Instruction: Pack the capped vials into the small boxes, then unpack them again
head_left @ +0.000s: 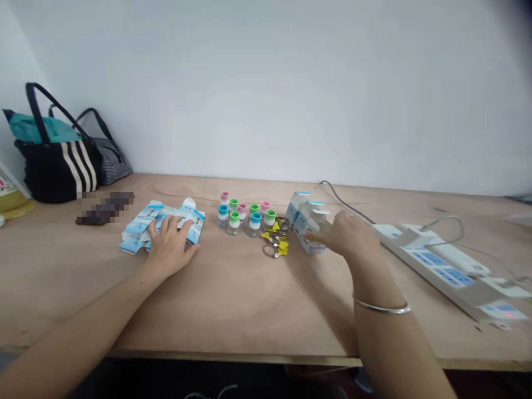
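My left hand lies flat with fingers spread on a heap of flattened blue-and-white cartons at the left of the wooden table. My right hand, a silver bangle on its wrist, reaches to a cluster of assembled white-and-blue boxes; its fingers curl against the nearest box, and whether they grip it is hidden. Between the hands stand several small vials with blue, green and pink caps. Yellow-tagged key rings lie just in front of the vials.
A white power strip with its cable runs along the right side. A black striped bag and a grey bag stand at the back left by the wall. A dark blurred object lies near them.
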`<state>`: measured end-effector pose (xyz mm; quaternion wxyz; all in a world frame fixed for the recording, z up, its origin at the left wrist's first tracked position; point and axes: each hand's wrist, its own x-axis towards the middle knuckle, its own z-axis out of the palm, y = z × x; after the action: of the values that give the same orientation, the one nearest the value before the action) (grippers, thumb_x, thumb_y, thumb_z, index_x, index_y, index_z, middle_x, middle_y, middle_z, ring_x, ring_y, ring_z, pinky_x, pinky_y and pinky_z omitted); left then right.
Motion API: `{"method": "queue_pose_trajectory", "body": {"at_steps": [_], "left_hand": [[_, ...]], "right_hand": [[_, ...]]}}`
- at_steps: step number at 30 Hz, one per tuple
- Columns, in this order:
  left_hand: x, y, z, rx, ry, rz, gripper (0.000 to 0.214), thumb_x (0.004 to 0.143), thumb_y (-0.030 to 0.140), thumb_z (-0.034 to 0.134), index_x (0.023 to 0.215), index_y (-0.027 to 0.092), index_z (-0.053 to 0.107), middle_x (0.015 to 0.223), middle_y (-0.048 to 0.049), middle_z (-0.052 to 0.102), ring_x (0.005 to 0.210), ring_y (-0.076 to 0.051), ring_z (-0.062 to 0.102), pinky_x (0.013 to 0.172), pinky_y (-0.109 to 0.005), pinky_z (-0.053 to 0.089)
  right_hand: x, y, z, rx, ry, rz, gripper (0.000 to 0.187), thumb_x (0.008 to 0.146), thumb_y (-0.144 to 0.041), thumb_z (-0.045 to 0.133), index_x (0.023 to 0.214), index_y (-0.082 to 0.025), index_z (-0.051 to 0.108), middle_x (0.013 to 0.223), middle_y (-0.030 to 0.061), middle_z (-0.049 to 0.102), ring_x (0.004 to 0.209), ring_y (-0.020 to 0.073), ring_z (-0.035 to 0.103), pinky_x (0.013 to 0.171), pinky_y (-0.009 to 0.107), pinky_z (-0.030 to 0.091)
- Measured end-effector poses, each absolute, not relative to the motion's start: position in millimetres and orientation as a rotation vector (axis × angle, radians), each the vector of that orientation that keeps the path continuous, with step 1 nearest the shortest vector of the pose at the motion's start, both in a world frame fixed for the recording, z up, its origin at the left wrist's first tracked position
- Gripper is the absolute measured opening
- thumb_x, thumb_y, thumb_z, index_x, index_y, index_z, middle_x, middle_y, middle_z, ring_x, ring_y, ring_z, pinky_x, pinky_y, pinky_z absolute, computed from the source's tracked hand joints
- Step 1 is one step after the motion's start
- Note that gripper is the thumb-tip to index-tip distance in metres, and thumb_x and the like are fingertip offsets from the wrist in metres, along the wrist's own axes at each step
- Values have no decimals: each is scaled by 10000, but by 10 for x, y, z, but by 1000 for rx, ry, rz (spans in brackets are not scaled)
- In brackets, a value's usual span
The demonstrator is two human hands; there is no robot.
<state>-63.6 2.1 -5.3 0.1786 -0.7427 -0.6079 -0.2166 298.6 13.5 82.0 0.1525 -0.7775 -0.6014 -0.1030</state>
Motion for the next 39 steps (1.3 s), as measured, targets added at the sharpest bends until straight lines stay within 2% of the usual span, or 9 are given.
{"method": "queue_pose_trajectory", "body": {"at_steps": [2, 6, 9, 16, 23, 27, 30, 35, 39], "left_hand": [[-634, 24, -53, -2087, -1715, -603, 451, 724, 351, 582, 1144, 193, 535, 1189, -175, 529, 1135, -350, 422, 988, -604, 141], [-634, 21, -57, -2098, -1716, -552, 490, 724, 218, 514, 1214, 205, 503, 1217, -168, 533, 1111, -329, 466, 997, -622, 111], [-656, 27, -73, -2124, -1701, -474, 534, 705, 130, 486, 1222, 256, 518, 1258, -147, 518, 1107, -324, 482, 991, -634, 111], [-691, 113, -53, -2174, -1574, -484, 344, 780, 118, 455, 995, 286, 663, 1159, -95, 591, 1080, -290, 514, 993, -544, 260], [-736, 86, 104, -1959, -1400, -1462, 209, 829, 211, 473, 981, 188, 615, 977, -81, 634, 956, -214, 576, 871, -332, 428], [-615, -5, 93, -1868, -1656, -1994, 187, 832, 328, 501, 882, 161, 567, 714, -12, 592, 644, -146, 556, 628, -259, 452], [-449, -39, 19, -2198, -1870, -2223, 233, 806, 368, 518, 907, 165, 570, 710, 9, 600, 600, -130, 557, 555, -229, 446], [-271, -29, -135, -2445, -2087, -2505, 340, 732, 348, 572, 1028, 182, 553, 839, -9, 642, 720, -176, 620, 624, -275, 501], [-309, -27, -157, -2516, -2106, -2245, 410, 731, 300, 558, 1123, 199, 492, 876, -5, 627, 772, -169, 612, 653, -270, 493]], "right_hand": [[2867, 68, 858, -2263, -1543, -424, 706, 600, -618, 630, 1038, -70, 546, 1004, 256, 581, 827, 352, 597, 564, 352, 401], [2470, 2, 752, -1684, -1981, -287, 301, 779, -466, 543, 865, -182, 592, 774, 82, 628, 682, 204, 587, 570, 280, 382], [2174, -6, 522, -1246, -2487, 20, 197, 744, -396, 620, 795, -205, 620, 675, 27, 624, 607, 160, 564, 543, 251, 353], [1972, -39, 278, -1028, -2593, 191, 103, 728, -307, 658, 739, -206, 639, 675, 26, 648, 611, 150, 571, 537, 245, 342], [1984, -5, 244, -1060, -2511, 171, 241, 768, -319, 615, 965, -182, 606, 812, 48, 621, 654, 145, 558, 571, 251, 395], [1972, 3, 221, -1038, -2296, 95, 755, 684, -404, 681, 1328, -214, 337, 1210, 133, 469, 940, 230, 552, 712, 346, 484], [1961, -12, 232, -979, -2223, -34, 993, 612, -490, 722, 1404, -202, 197, 1335, 170, 340, 1189, 321, 406, 918, 464, 422], [1923, -77, 247, -950, -2433, -62, 1000, 570, -493, 746, 1397, -207, 263, 1407, 158, 301, 1270, 353, 328, 984, 506, 345], [1907, -83, 235, -933, -2451, 94, 803, 653, -456, 705, 1323, -164, 373, 1326, 162, 437, 1173, 302, 465, 942, 439, 396]]}}
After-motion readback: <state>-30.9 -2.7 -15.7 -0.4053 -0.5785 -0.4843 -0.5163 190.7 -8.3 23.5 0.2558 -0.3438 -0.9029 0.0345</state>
